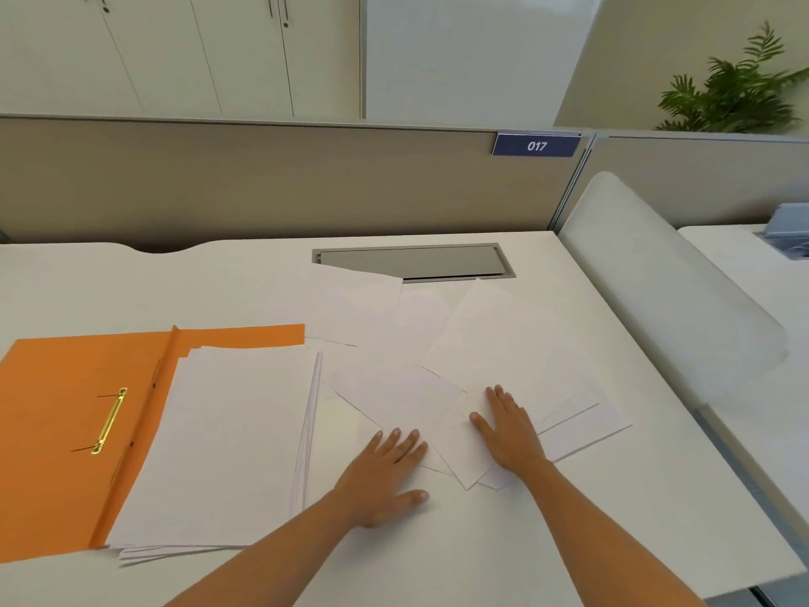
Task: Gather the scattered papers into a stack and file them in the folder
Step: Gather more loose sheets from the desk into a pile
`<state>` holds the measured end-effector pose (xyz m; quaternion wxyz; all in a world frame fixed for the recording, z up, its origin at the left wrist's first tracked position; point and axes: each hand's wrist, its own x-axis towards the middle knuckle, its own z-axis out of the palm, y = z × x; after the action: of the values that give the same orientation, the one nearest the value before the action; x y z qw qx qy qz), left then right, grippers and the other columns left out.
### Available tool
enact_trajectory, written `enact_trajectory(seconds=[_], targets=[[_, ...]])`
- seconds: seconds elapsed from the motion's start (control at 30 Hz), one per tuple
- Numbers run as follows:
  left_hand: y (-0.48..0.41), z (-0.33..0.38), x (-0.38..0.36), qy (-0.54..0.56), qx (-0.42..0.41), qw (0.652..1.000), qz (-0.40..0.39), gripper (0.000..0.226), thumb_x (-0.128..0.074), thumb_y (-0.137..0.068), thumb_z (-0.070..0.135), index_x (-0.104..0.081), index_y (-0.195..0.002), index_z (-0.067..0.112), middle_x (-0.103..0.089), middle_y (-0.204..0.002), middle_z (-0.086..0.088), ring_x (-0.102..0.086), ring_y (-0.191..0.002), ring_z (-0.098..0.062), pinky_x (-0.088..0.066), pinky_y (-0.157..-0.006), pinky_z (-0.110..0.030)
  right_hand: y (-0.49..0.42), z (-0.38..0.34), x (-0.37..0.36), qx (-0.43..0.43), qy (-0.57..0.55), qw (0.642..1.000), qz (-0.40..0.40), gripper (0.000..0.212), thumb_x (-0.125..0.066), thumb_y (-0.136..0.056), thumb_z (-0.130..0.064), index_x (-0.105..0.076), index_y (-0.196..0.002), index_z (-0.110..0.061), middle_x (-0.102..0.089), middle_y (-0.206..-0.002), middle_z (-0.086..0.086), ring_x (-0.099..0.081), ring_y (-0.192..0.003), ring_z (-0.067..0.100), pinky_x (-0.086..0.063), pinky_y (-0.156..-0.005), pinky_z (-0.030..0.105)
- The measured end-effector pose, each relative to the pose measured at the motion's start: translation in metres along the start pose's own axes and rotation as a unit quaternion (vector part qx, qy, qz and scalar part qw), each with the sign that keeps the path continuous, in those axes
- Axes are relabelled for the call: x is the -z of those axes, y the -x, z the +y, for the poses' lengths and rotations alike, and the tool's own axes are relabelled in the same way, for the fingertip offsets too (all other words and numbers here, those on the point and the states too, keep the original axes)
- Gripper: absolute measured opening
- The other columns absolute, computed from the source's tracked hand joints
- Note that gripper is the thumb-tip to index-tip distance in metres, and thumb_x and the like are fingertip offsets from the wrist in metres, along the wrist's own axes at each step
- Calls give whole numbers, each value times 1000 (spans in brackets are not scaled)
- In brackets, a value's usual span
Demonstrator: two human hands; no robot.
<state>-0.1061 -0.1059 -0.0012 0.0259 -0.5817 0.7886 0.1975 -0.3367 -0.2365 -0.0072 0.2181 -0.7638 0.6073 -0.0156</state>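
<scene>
An open orange folder (pixel 57 400) with a gold fastener (pixel 109 420) lies at the left of the white desk (pixel 613 519). A stack of white papers (pixel 223 440) rests on its right half, edges slightly uneven. Several loose white sheets (pixel 494 339) lie fanned and overlapping to the right of the stack. My left hand (pixel 385 475) lies flat, fingers straight, on the near edge of those sheets. My right hand (pixel 510 427) presses flat on the overlapping sheets a little further right.
A grey cable hatch (pixel 437 260) sits in the desk behind the sheets, partly covered by one. A beige partition (pixel 262 181) with a "017" sign (pixel 536 145) bounds the back. A rounded white divider (pixel 656 291) borders the right side.
</scene>
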Motion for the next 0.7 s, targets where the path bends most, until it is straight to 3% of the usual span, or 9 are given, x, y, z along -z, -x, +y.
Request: enact_trajectory(seconds=[0.07, 0.17, 0.23, 0.37, 0.43, 0.47, 0.53, 0.6, 0.7], targets=[[3, 6, -1, 10, -7, 1000, -24, 87, -14, -87, 77, 11, -153, 26, 18, -160, 6, 16, -148, -18, 12, -119, -32, 8, -12, -4, 15, -11, 1000, -7, 74, -25, -96, -59, -9, -155, -17, -5, -163, -1, -5, -150, 16, -3, -122, 33], [6, 15, -3, 31, -10, 999, -30, 90, -20, -87, 78, 16, -152, 26, 22, -158, 7, 20, -146, -15, 11, -118, -29, 29, -28, -15, 34, -35, 999, -12, 104, 3, -72, -81, -9, -155, -20, -5, -163, -4, -4, -150, 14, -2, -119, 27], [8, 22, -5, 45, -20, 998, -36, 91, -22, -87, 78, 16, -152, 26, 22, -158, 8, 20, -145, -12, 11, -118, -27, 46, -37, -23, 42, -41, 998, -12, 105, 5, -68, -80, -11, -155, -24, -7, -162, -7, -5, -149, 12, -4, -118, 25], [15, 28, 3, 93, -39, 995, -13, 76, -25, -92, 70, -3, -154, 32, -2, -159, 14, 1, -146, -4, 5, -118, -22, 67, -42, -23, 55, -84, 995, 12, 72, -24, -90, -65, -35, -148, -23, -33, -154, -8, -25, -144, 13, -16, -114, 22], [12, 20, 12, 150, -13, 987, 53, 67, -25, -92, 69, -24, -150, 37, -23, -155, 18, -18, -142, 1, -1, -121, -24, 63, -34, -16, 8, -150, 984, 101, 52, -50, -95, -46, -46, -139, -20, -46, -145, -1, -36, -136, 17, -24, -111, 25], [9, 14, 14, 173, 9, 980, 95, 70, -21, -88, 73, -31, -147, 38, -31, -153, 17, -26, -142, -1, -5, -122, -29, 57, -29, -12, -36, -176, 972, 153, 54, -59, -92, -40, -46, -138, -17, -47, -143, 4, -36, -135, 21, -26, -112, 28], [-2, -5, 15, 178, 82, 969, 151, 78, -19, -84, 78, -32, -148, 34, -29, -156, 8, -26, -145, -10, -3, -122, -32, 44, -20, 0, -175, -191, 947, 193, 83, -71, -81, -45, -33, -145, -9, -36, -150, 13, -27, -141, 26, -21, -117, 36], [-14, -26, 16, 136, 194, 960, 152, 75, -30, -92, 67, -18, -153, 26, -12, -162, -4, -10, -150, -20, 1, -120, -36, 32, -17, 12, -322, -177, 920, 136, 123, -74, -65, -65, -9, -152, -7, -15, -159, 13, -9, -148, 26, -9, -120, 41], [-20, -45, 18, 99, 292, 947, 86, 85, -36, -94, 62, 1, -155, 16, 6, -162, -14, 4, -150, -29, 2, -120, -45, 20, -20, 17, -358, -165, 916, 72, 143, -76, -56, -71, 11, -152, -10, 3, -161, 14, 7, -149, 26, 4, -119, 44]])
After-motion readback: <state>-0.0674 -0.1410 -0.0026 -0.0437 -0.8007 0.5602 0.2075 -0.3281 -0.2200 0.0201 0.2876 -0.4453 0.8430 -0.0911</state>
